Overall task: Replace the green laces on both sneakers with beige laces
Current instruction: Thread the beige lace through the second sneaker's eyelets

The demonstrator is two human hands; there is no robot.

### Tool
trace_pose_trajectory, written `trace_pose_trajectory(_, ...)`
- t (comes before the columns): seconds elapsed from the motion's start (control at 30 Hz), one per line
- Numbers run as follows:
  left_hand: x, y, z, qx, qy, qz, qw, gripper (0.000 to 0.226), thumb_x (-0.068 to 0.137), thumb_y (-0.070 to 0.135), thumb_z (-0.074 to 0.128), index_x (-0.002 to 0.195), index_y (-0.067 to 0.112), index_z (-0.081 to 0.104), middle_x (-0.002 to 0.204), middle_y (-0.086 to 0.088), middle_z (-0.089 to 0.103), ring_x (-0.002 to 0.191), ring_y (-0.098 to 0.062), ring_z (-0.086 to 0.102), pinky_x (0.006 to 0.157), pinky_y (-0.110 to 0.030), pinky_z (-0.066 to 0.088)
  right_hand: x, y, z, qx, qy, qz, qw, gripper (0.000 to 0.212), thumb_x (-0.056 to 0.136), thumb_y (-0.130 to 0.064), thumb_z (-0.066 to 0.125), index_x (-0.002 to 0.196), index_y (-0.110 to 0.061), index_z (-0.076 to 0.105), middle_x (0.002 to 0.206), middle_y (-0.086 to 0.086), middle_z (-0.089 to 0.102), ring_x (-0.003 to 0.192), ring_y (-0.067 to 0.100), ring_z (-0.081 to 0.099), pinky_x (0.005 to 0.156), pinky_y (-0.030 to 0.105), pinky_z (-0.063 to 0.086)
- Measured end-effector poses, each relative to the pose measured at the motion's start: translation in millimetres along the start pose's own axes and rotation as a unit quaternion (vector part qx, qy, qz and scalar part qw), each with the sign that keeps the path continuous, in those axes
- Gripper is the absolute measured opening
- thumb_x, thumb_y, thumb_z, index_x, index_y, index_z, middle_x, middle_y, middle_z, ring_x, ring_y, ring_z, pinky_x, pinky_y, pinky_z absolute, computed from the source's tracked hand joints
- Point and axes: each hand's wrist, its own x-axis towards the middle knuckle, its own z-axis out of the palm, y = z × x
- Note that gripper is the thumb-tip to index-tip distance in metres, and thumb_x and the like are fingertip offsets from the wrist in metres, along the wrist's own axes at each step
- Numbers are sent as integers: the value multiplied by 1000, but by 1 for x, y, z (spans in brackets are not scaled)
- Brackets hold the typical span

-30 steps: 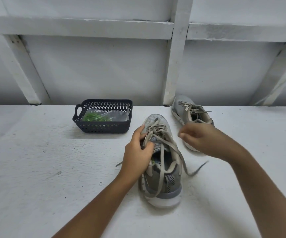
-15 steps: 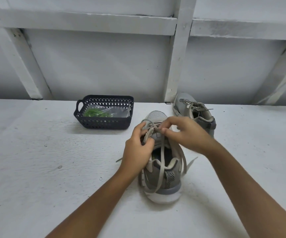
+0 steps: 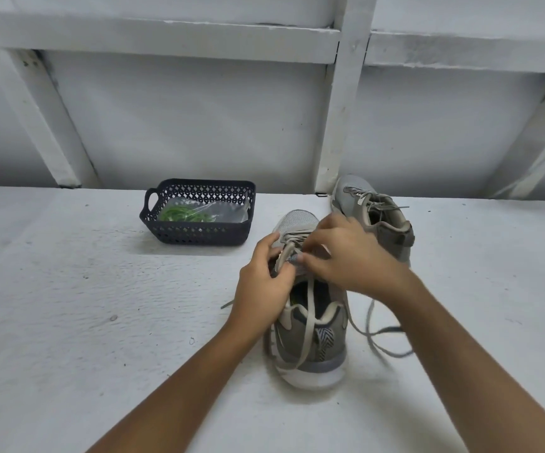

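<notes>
While left hand (image 3: 261, 282) is gripping the near sneaker (image 3: 310, 341) and right hand (image 3: 349, 256) is pinching its beige lace (image 3: 308, 322), a hard tug is probably risking unthreading the loose tail (image 3: 370, 322).

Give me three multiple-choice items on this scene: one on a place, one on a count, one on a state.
1. Where are the green laces?
A. in the dark basket
B. hanging on the wall
C. inside a drawer

2. How many sneakers are in view?
A. one
B. two
C. three

3. What is the right hand doing?
A. hanging idle
B. pinching the beige lace on the near sneaker
C. lifting the basket

Key:
1 A: the green bundle lies in a clear bag inside the basket.
2 B: the near sneaker and the far sneaker.
3 B: its fingers curl at the eyelets, opposite the left hand, which holds the near sneaker.
</notes>
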Motion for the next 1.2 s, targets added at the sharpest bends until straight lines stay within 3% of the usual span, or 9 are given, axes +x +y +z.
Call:
trace_pose_trajectory(0.1, 1, 0, 1, -2, 3, -1, 1000, 47, 90, 17, 56, 133, 29, 45, 117, 10, 62, 90, 0, 59, 72, -9, 43, 8, -11, 15, -70, -18, 38, 997, 35, 92, -41, 48, 112, -17, 64, 128, 4, 40, 122, 27, 33, 100, 45, 34)
trace_pose_trajectory(0.37, 0, 2, 1, 10, 9, 15, 1000, 44, 90, 16, 54, 132, 28, 45, 98, 23, 57, 85, 3, 59, 66, -8, 43, -3, -6, 11, 8, 17, -10, 1000, 22, 94, -30, 51, 100, -16, 67, 122, -3, 41, 120, 20, 29, 88, 31, 27)
trace_pose_trajectory(0.53, 0, 1, -1, 23, 1, 25, 999, 47, 91, 19, 54, 135, 30, 40, 113, 15, 59, 84, 3, 58, 63, -5, 40, -7, -7, 1, 206, 45, 59, 976, 18, 90, -20, 55, 78, -12, 66, 95, -2, 52, 98, 14, 45, 78, 23, 31)
trace_pose_trajectory(0.6, 1, 0, -1, 15, -6, 43, 999, 49, 91, 17, 56, 135, 29, 38, 111, 16, 55, 89, 8, 56, 70, -5, 42, -7, -12, -14, 432, 28, 111, 895, 24, 91, -13, 51, 70, -9, 61, 74, 4, 57, 75, 15, 53, 66, 28, 38)
trace_pose_trajectory(0.73, 3, -1, 0, 76, 45, 153, 984, 31, 87, 26, 59, 117, 26, 59, 106, 13, 50, 101, -4, 51, 89, -30, 44, -1, -18, -45, 773, -87, 160, 607, 25, 95, -6, 33, 85, -6, 56, 62, 4, 60, 53, 14, 61, 54, 23, 53)
trace_pose_trajectory(0.87, -5, 20, 2, 141, 41, 239, 960, 45, 81, 58, 43, 97, 28, 72, 97, 21, 56, 100, -1, 50, 87, -36, 32, 14, -30, -60, 850, -85, 137, 502, 28, 93, 0, 25, 106, 4, 49, 70, 15, 64, 58, 24, 67, 58, 35, 58)
trace_pose_trajectory(0.97, -14, 39, 4, 114, -58, 203, 971, 41, 76, 63, 47, 87, 31, 71, 86, 14, 66, 93, 0, 56, 89, -39, 35, 28, -34, -60, 859, -70, 126, 491, 30, 92, 1, 23, 113, 6, 44, 70, 16, 62, 56, 25, 67, 56, 37, 57)
trace_pose_trajectory(1.03, -18, 51, 1, 35, -95, 173, 980, 28, 83, 48, 59, 82, 22, 71, 77, 3, 69, 79, -7, 63, 84, -43, 47, 34, -32, -58, 854, -65, 130, 500, 27, 93, -1, 24, 109, 4, 46, 67, 14, 63, 55, 24, 67, 55, 36, 57)
trace_pose_trajectory(1.2, -5, 78, -24, -162, -63, 101, 980, 20, 92, 12, 53, 80, 6, 68, 47, 10, 53, 43, 2, 47, 47, -8, 39, 31, -16, -36, 793, -87, 171, 578, 38, 100, -23, 28, 86, 0, 55, 71, 13, 64, 58, 21, 64, 60, 29, 54)
